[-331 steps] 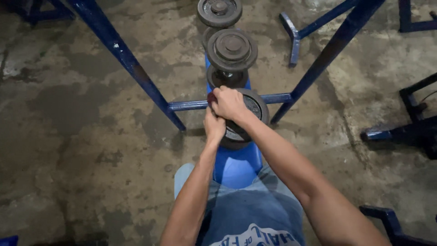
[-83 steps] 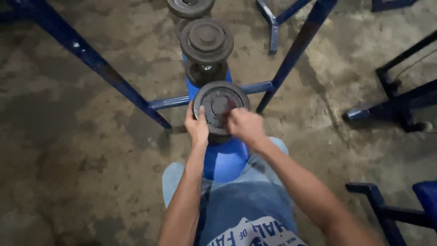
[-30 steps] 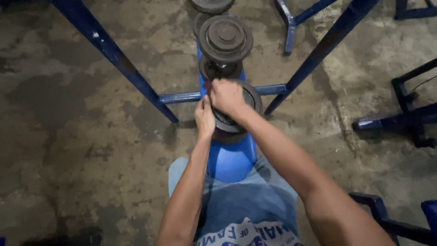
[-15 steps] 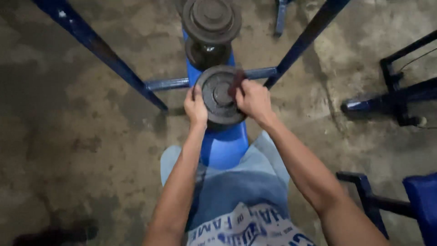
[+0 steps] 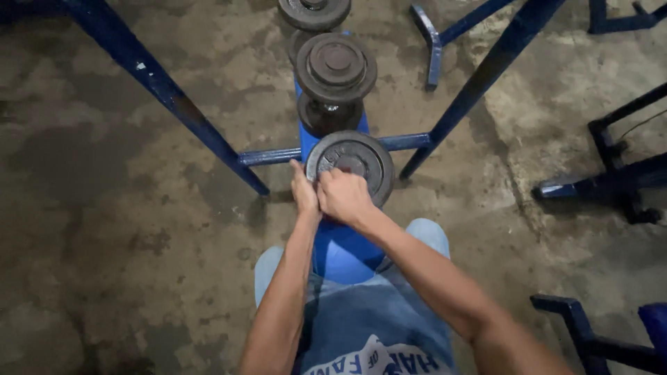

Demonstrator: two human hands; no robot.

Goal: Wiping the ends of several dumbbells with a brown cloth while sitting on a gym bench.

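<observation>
I sit astride a narrow blue bench (image 5: 342, 248). A rusty dark dumbbell (image 5: 356, 161) stands on end on it, its round top plate facing up. My left hand (image 5: 303, 192) grips the plate's left rim. My right hand (image 5: 343, 197) is curled in a fist over the near rim, touching the left hand; anything inside the fist is hidden. Behind it a second upright dumbbell (image 5: 337, 67) stands on the bench, and a third dumbbell (image 5: 314, 10) shows at the top edge.
A blue metal frame straddles the bench: a slanted left leg (image 5: 170, 101), a slanted right leg (image 5: 486, 76) and a crossbar (image 5: 267, 157). More blue and dark stands (image 5: 611, 177) sit at the right, another stand (image 5: 587, 333) at bottom right. The floor is stained concrete.
My right hand has shifted from the plate's right side to its near-left rim, beside the left hand. The dark reddish piece seen in it half a second ago is out of sight. The view has shifted.
</observation>
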